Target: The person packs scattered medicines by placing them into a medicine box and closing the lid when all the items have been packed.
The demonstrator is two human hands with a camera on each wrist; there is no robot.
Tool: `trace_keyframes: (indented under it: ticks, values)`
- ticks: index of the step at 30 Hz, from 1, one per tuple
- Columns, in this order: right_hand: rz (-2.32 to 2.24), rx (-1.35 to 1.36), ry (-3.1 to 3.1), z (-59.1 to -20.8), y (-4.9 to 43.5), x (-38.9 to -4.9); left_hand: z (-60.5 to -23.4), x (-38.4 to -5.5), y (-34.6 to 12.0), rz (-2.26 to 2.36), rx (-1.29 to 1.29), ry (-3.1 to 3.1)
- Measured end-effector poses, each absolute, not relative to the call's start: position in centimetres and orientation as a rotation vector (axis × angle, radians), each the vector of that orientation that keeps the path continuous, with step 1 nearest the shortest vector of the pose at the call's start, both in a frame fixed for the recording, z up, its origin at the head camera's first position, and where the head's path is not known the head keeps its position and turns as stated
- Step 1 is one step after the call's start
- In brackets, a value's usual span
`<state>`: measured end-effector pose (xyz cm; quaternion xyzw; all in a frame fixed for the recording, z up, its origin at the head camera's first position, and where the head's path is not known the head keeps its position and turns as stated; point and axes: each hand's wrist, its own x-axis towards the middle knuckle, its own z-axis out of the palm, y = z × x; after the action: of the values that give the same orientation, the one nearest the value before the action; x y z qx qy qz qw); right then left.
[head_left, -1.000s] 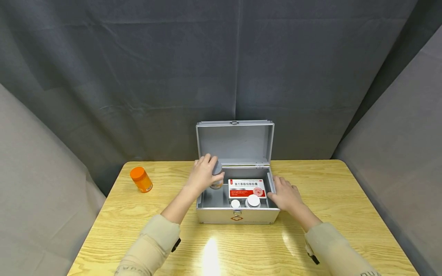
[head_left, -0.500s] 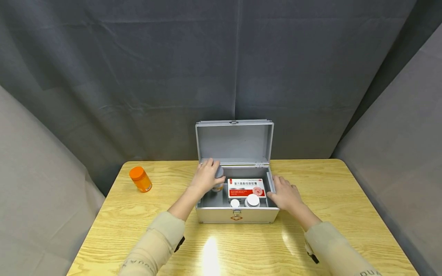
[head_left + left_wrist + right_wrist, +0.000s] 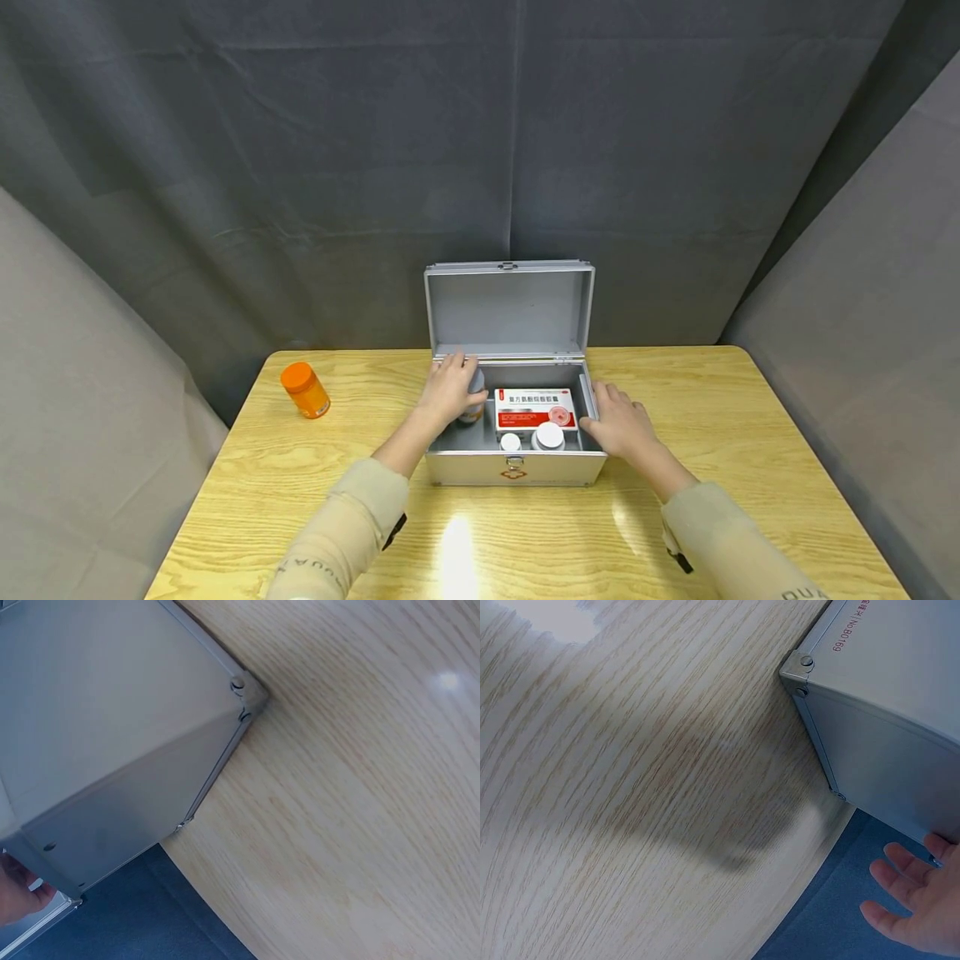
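Note:
A silver metal medicine case [image 3: 468, 468] stands with its lid up, seen in the head view. My left hand [image 3: 447, 390] reaches into its left part and grips a grey-capped bottle [image 3: 477, 383] between thumb and fingers; the hand covers part of that bottle. On the case's right rim rests my right hand [image 3: 621, 423], thumb over the edge and the other fingers loose along the outer side. Inside the case, a red and white medicine box [image 3: 535, 408] lies behind a larger white-capped bottle [image 3: 550, 436] and a smaller white-capped bottle [image 3: 511, 442].
An orange bottle [image 3: 306, 390] stands at the back left of the wooden table [image 3: 525, 542]. The raised lid [image 3: 510, 312] stands in front of a dark curtain [image 3: 360, 167]. Grey cloth panels [image 3: 82, 400] flank the table on both sides.
My left hand has gone down into the case's left part, lowering the grey-capped bottle with it. The right hand has stayed on the rim.

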<state>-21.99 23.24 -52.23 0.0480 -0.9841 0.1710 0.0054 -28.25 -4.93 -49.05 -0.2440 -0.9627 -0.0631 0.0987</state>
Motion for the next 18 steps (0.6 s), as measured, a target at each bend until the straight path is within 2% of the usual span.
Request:
trace_keyframes:
  ticks: [18]
  values:
    - [0.55, 0.133, -3.094, -51.69, 23.02, -21.77, -49.96, -28.63, -4.34, -0.157, -0.684, -2.891]
